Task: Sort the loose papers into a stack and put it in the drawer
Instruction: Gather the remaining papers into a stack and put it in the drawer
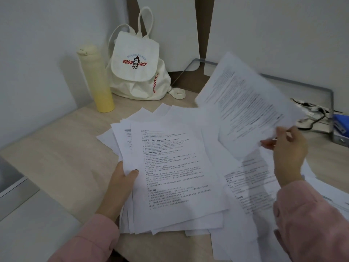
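Observation:
A loose stack of printed white papers (173, 176) lies fanned out on the light wooden desk (71, 159). My left hand (122, 184) grips the stack's left edge, thumb on top. My right hand (289, 150) holds one printed sheet (247, 104) lifted and tilted above the desk at the right; it looks blurred. More loose papers (253, 193) are spread under and in front of my right arm. No drawer is in view.
A yellow bottle (96, 80) and a white cloth backpack (137, 67) stand at the back against the wall. A grey metal frame (330, 103), white cables (311, 114) and a blue object (341, 123) sit at the right. A grey surface (11, 178) lies at the left edge.

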